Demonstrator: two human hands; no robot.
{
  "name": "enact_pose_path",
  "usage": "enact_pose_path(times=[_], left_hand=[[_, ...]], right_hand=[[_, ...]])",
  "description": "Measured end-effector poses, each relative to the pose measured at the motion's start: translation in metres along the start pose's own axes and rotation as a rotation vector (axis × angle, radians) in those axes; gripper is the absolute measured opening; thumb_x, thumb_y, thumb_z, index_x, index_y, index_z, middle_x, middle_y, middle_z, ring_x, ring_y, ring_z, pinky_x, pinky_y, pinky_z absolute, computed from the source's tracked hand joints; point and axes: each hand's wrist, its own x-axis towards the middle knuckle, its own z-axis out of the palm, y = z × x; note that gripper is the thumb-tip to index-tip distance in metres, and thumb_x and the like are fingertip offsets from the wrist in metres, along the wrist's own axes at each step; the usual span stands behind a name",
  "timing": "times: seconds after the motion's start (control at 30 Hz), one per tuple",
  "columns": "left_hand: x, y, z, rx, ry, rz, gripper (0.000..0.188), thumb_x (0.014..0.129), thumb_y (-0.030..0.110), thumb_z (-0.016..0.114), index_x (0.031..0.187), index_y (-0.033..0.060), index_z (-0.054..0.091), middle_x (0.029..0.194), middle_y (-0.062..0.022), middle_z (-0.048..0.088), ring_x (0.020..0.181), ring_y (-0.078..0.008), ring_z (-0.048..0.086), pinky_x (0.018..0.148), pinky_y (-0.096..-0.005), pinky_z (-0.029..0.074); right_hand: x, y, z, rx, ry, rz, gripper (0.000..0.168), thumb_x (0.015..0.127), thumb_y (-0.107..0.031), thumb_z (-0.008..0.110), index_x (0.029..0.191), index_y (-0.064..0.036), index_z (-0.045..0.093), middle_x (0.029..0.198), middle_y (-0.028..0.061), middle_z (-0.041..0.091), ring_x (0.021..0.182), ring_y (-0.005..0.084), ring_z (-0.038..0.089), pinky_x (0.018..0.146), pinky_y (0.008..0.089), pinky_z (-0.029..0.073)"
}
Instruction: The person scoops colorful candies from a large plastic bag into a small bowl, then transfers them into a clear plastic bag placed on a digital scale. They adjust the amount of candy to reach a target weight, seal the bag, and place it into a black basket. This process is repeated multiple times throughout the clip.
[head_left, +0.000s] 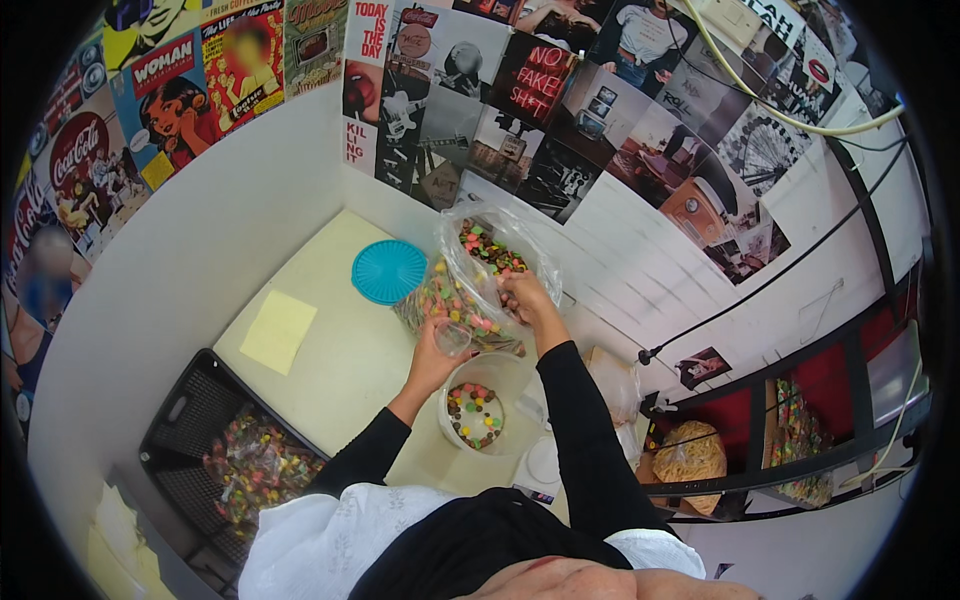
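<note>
A large clear plastic bag (442, 296) of multicoloured candies stands at the wall with its mouth gaping. My right hand (529, 296) is at that mouth, fingers curled against the bag's edge; whether candies are in them is hidden. In my left hand (433, 356) is a small clear plastic cup (453, 338), held in front of the bag; I see no candies in it. Below the hands stands a translucent white bucket (510, 367), with some pink, brown, green and yellow candies (474, 412) at its bottom.
A blue round lid (389, 271) and a yellow paper sheet (278, 331) lie on the pale table (337, 337). A white scale (538, 465) stands right of the bucket, near plastic bags (613, 382). At left, a black crate (180, 420) holds candy packets (259, 465). Shelves (742, 472) stand right.
</note>
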Motion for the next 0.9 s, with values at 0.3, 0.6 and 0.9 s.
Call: enact_pose_path(times=[0.3,0.6,0.9], left_hand=[[-0.031,0.073,0.009,0.005,-0.073,0.081,0.073,0.066,0.014,0.087,0.123,0.0039,0.042,0.124,-0.0152,0.054,0.123,-0.0280,0.050,0.101,-0.0380,0.041],[-0.048,0.058,0.044,0.099,-0.181,0.187,0.079,0.060,0.021,0.089,0.122,0.0037,0.043,0.118,-0.0150,0.057,0.115,-0.0322,0.054,0.095,-0.0409,0.043],[-0.066,0.053,0.067,0.178,-0.320,0.127,0.077,0.061,0.030,0.089,0.120,0.0063,0.045,0.114,-0.0135,0.060,0.113,-0.0321,0.054,0.091,-0.0428,0.041]], right_hand=[[-0.073,-0.017,-0.042,0.172,0.083,-0.182,0.023,0.091,-0.011,0.059,0.111,0.001,0.061,0.088,0.0068,0.068,0.060,0.0057,0.049,0.044,0.0171,0.033],[-0.200,-0.018,-0.090,-0.060,-0.003,-0.198,0.027,0.089,-0.016,0.063,0.111,0.001,0.064,0.083,0.0036,0.068,0.059,0.0035,0.049,0.049,0.0169,0.035],[-0.252,-0.009,-0.050,-0.879,0.061,-0.370,0.021,0.081,-0.016,0.068,0.093,0.001,0.071,0.077,0.0136,0.068,0.067,0.0215,0.064,0.062,0.0333,0.049]])
